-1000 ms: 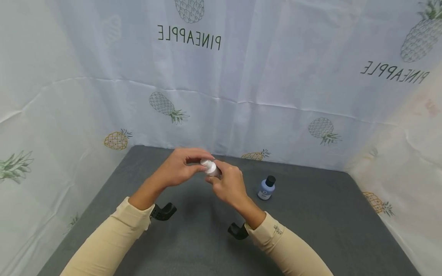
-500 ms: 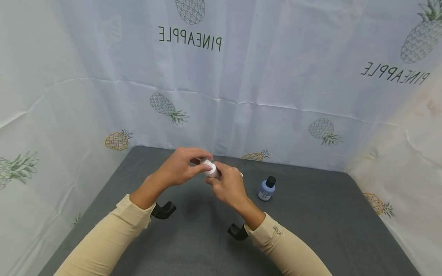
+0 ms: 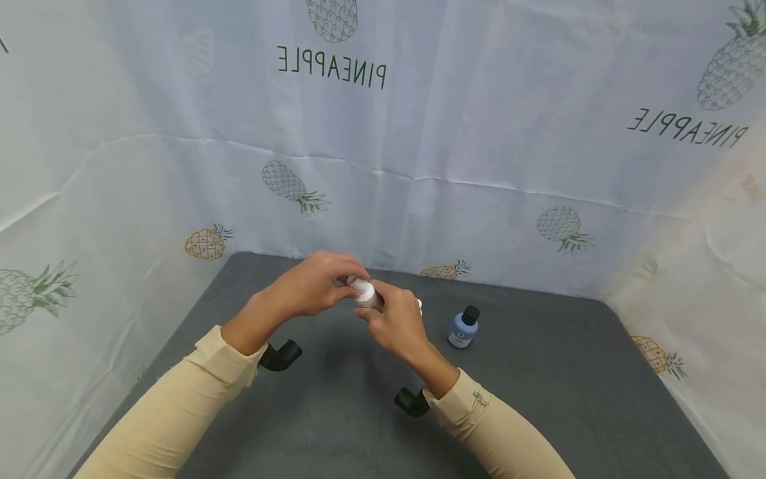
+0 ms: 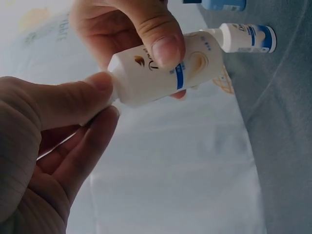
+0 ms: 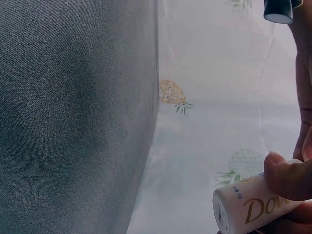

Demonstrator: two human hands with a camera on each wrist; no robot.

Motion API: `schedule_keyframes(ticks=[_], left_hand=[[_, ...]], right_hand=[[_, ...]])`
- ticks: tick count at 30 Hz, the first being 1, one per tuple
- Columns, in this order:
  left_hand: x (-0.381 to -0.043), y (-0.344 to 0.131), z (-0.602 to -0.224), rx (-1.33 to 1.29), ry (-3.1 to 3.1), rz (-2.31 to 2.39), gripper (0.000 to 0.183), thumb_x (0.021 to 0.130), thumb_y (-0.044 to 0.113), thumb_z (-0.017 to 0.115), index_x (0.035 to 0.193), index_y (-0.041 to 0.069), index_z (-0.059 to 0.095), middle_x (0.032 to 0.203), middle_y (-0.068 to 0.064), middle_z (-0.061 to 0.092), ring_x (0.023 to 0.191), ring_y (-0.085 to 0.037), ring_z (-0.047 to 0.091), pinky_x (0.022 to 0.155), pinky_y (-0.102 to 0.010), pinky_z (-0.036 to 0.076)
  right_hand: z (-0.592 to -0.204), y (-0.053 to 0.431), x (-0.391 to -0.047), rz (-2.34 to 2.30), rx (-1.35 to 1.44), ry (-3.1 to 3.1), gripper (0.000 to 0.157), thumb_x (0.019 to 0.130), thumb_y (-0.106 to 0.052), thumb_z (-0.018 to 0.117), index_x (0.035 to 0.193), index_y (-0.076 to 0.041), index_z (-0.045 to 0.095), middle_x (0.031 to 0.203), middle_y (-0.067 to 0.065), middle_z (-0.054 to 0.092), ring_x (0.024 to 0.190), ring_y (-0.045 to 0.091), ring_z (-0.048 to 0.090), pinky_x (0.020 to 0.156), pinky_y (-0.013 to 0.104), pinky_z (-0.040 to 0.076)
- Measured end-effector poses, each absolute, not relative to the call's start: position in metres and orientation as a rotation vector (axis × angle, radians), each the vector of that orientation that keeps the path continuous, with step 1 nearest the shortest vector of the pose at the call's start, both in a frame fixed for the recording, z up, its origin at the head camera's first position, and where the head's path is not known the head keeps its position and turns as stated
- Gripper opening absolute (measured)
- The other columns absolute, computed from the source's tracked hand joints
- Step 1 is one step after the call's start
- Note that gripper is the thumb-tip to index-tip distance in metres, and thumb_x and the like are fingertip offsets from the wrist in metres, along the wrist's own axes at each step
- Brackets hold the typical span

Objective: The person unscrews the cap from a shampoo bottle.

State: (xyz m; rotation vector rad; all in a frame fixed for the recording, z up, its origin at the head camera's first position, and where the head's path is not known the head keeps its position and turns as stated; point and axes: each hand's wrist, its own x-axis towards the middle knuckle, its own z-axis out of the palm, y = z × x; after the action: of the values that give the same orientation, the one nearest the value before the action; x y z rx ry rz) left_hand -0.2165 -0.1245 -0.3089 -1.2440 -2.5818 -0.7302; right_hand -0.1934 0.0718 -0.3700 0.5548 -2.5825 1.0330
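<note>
A small white Dove bottle (image 4: 161, 80) is held up over the table between both hands, tilted. My right hand (image 3: 397, 318) grips its body, with the thumb across the label in the left wrist view. With thumb and fingers, my left hand (image 3: 314, 286) pinches the cap end, which those fingers mostly cover. In the right wrist view the bottle's round base (image 5: 222, 214) faces the camera, and the right thumb (image 5: 285, 178) lies on its side.
A blue bottle (image 3: 463, 329) with a black cap stands on the grey table (image 3: 538, 372), right of the hands. Another white bottle (image 4: 248, 38) stands near it, mostly hidden behind the right hand in the head view. A pineapple-print curtain (image 3: 419, 133) hangs behind the table.
The left hand has turned and shifted slightly at the cap end, its wrist rising a little. The right hand keeps its grip on the bottle almost in place.
</note>
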Motion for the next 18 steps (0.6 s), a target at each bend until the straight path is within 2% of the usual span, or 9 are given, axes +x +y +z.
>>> schedule_keyframes(ticks=[8, 18], left_hand=[[-0.218, -0.122, -0.299, -1.295, -2.608, -0.708, 0.018, 0.09, 0.005, 0.081, 0.107, 0.007, 0.076, 0.104, -0.004, 0.076, 0.086, -0.015, 0.068, 0.076, -0.032, 0.059], [-0.222, -0.117, -0.285, -1.297, -2.755, -0.609, 0.015, 0.091, 0.008, 0.08, 0.106, 0.006, 0.078, 0.101, -0.004, 0.076, 0.083, -0.013, 0.066, 0.075, -0.029, 0.059]], right_hand=[[-0.369, 0.072, -0.192, 1.013, 0.551, -2.594, 0.021, 0.087, -0.02, 0.085, 0.104, -0.013, 0.075, 0.088, 0.006, 0.076, 0.073, 0.017, 0.067, 0.061, 0.028, 0.049], [-0.371, 0.071, -0.192, 1.032, 0.556, -2.589, 0.019, 0.087, -0.02, 0.085, 0.1, -0.013, 0.074, 0.084, 0.005, 0.074, 0.07, 0.014, 0.063, 0.06, 0.025, 0.046]])
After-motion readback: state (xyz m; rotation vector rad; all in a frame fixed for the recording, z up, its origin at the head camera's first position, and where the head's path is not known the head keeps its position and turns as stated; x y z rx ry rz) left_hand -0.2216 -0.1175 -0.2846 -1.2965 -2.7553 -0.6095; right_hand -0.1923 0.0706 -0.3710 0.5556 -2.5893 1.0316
